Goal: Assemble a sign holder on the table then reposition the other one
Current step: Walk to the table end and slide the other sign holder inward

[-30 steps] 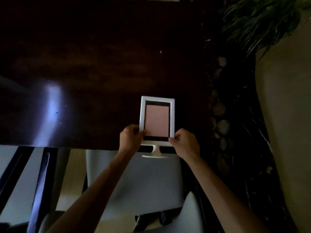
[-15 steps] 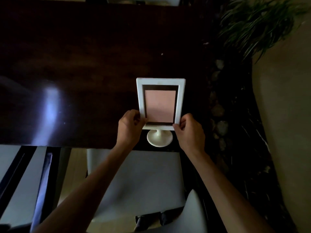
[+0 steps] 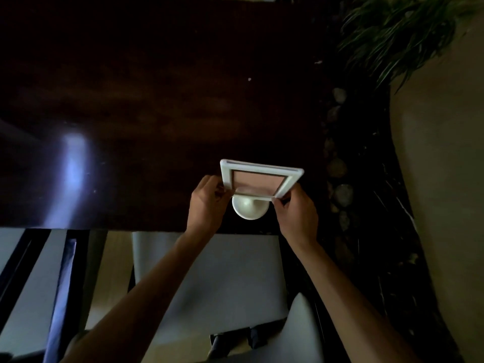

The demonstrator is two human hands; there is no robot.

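A white sign holder (image 3: 290, 179) with a pink card (image 3: 258, 183) in its frame stands on its round white base (image 3: 250, 209) near the front edge of the dark wooden table (image 3: 146, 100). The frame is seen steeply from above and leans slightly away from me. My left hand (image 3: 208, 203) pinches the frame's lower left corner. My right hand (image 3: 297, 212) pinches its lower right corner. No second sign holder is in view.
A white chair seat (image 3: 222, 279) sits under the table's front edge, between my forearms. Dark chair frames (image 3: 60, 271) stand at the lower left. To the right of the table lie a strip of stones (image 3: 337, 167) and a green plant (image 3: 398, 35).
The sign holder has swung from lying flat over the table's edge to standing on its round base on the table. Both hands kept their hold on the lower corners.
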